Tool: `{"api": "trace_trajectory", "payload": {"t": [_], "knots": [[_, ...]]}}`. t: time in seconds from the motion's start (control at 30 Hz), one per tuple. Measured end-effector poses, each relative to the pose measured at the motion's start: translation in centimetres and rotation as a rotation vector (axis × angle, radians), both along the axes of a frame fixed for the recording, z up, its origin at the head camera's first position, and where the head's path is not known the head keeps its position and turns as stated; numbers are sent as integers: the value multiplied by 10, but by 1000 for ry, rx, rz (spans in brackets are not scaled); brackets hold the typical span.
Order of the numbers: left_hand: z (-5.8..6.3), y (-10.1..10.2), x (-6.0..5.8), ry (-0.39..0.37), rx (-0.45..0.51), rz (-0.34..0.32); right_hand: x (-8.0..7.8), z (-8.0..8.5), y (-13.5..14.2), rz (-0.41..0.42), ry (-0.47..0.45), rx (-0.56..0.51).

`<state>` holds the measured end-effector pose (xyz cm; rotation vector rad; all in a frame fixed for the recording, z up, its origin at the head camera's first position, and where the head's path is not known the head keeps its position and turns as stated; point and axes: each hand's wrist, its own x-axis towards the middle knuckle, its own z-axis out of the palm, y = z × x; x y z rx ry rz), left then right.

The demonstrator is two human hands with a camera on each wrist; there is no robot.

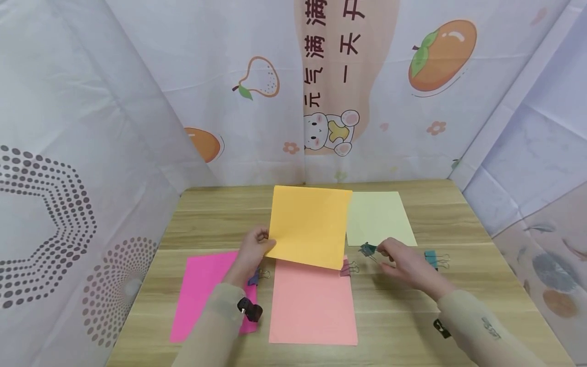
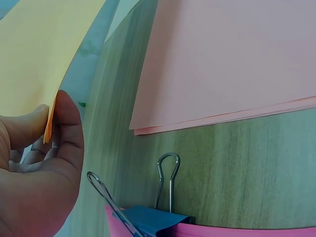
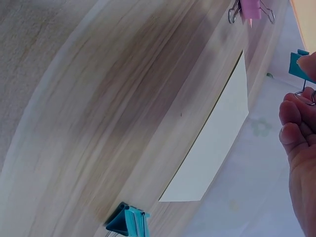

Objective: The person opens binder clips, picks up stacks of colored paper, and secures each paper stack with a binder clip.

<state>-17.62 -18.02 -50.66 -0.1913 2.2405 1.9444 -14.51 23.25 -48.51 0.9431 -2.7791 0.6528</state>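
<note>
My left hand (image 1: 249, 252) pinches a few orange-yellow sheets of paper (image 1: 309, 227) by the lower left edge. Thumb on one face and fingers behind, it keeps them raised and tilted above the table. A teal binder clip (image 3: 296, 65) is between the thumb and fingers of my right hand (image 1: 405, 265), just right of the raised sheets and apart from them. Below the sheets lies a salmon-pink paper stack (image 1: 313, 311), its upper part hidden by them. A pink binder clip (image 1: 346, 270) grips that stack's right side.
A magenta paper stack (image 1: 197, 295) with a blue binder clip (image 2: 153, 220) lies at left, partly under my left forearm. Pale yellow paper (image 1: 380, 219) lies at the back right. Another teal binder clip (image 1: 431, 258) rests on the wooden table (image 1: 468, 224), right of my right hand.
</note>
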Motion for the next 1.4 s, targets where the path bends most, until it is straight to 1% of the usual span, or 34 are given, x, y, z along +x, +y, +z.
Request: {"api": "trace_trajectory", "payload": {"t": [0.33, 0.57, 0.87, 1.0, 1.13, 1.27, 1.4], "knots": [[-6, 7, 4, 4, -16, -42, 2, 2, -7, -34, -107, 24], [-7, 9, 5, 28, -33, -63, 1, 0, -8, -39, -131, 8], [-8, 12, 6, 61, 2, -93, 1, -1, -8, -13, -154, -46], [-7, 12, 7, 56, 19, -97, 1, 0, -8, -4, -187, -70], [-7, 12, 7, 51, 36, -99, 1, 1, -8, -13, -227, -96], [-7, 12, 7, 53, 23, -100, 1, -1, -7, -21, -247, -115], [-6, 12, 7, 46, 9, -103, 1, -4, -6, -27, -266, -155]]}}
